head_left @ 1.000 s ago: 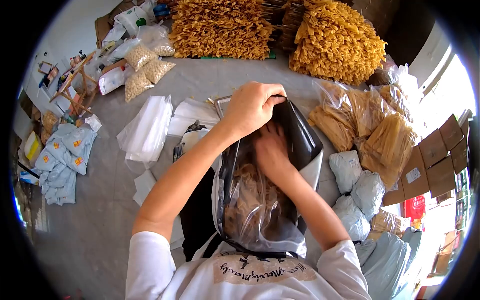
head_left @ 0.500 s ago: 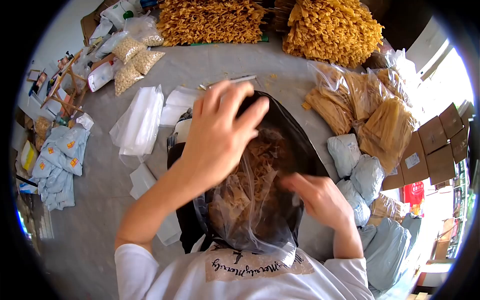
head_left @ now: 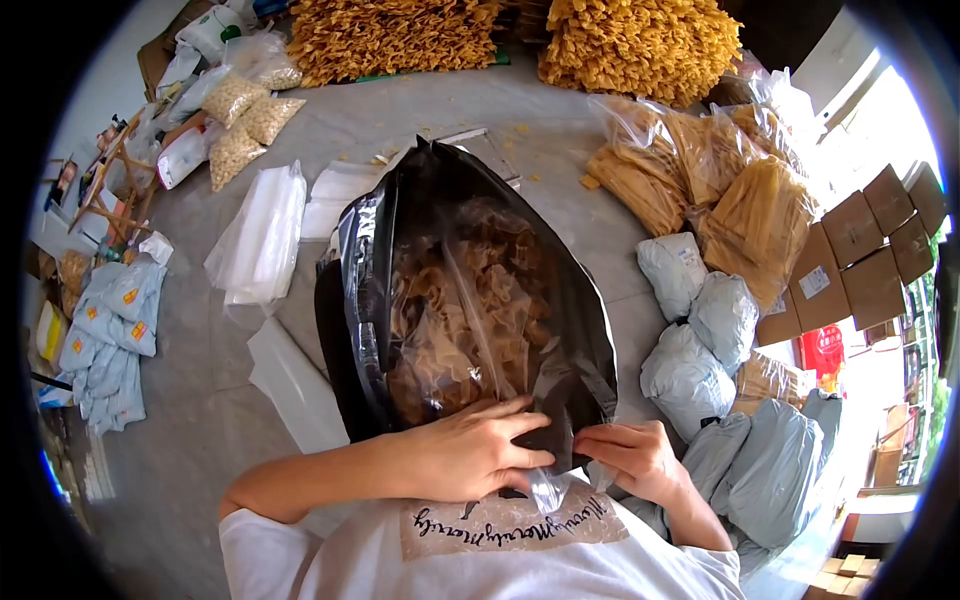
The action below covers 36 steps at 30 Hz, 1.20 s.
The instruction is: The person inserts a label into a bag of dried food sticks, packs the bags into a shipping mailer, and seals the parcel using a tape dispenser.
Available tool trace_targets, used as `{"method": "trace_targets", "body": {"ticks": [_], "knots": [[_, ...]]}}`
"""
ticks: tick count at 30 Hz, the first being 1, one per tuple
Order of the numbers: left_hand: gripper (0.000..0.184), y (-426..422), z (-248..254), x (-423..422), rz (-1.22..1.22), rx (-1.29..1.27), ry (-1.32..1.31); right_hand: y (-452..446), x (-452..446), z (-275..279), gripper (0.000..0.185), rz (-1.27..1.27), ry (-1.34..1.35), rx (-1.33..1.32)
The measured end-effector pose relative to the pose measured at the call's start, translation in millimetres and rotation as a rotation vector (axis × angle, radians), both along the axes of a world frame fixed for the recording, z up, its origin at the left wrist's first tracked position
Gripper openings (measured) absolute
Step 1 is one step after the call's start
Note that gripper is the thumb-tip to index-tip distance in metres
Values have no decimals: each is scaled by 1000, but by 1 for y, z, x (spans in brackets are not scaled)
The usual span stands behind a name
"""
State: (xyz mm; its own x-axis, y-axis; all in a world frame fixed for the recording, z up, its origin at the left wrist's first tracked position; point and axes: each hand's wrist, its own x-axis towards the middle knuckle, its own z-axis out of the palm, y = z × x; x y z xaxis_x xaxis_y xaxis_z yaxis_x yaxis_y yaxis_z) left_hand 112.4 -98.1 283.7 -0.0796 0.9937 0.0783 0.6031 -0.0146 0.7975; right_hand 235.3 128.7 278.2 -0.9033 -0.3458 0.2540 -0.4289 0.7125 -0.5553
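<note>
A large black plastic bag [head_left: 370, 290] lies open in front of my body. Inside it is a clear plastic bag [head_left: 465, 320] of brown, ruffled dried pieces. My left hand [head_left: 475, 452] rests with spread fingers over the near edge of the clear bag, close to my shirt. At the near right corner of the black bag, my right hand [head_left: 632, 455] pinches its rim between thumb and fingers.
Flat white bags [head_left: 262, 235] lie at the left, beyond grey parcels [head_left: 115, 335]. Yellow ruffled stacks [head_left: 640, 50] stand at the back. Bags of tan strips [head_left: 755, 220], grey-white parcels [head_left: 688, 375] and cardboard boxes [head_left: 855, 255] are at the right.
Both hands have moved from the far and inner parts of the black bag to its near edge. The bag's mouth now spreads wider, and my right hand has closed on the rim.
</note>
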Motion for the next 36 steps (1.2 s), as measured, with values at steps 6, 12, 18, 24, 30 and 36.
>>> {"method": "trace_targets", "body": {"ticks": [6, 12, 18, 24, 30, 36], "knots": [[12, 21, -43, 9, 270, -159, 806, -22, -20, -9, 26, 83, 37, -229], [14, 39, -74, 6, 177, -297, 880, -35, -37, -3, 33, 212, -29, -167], [28, -16, 15, -15, 538, 298, 354, 53, -8, 37, 12, -366, 585, -390], [33, -54, 8, -20, 1538, 211, 547, 38, -48, 54, 33, -955, 221, -82], [8, -50, -2, -26, 1323, 405, 249, -19, -98, 8, 44, -576, -28, -135], [18, -3, 35, -39, 1072, 754, -235, -13, -69, 7, 28, -669, 282, -876]]}}
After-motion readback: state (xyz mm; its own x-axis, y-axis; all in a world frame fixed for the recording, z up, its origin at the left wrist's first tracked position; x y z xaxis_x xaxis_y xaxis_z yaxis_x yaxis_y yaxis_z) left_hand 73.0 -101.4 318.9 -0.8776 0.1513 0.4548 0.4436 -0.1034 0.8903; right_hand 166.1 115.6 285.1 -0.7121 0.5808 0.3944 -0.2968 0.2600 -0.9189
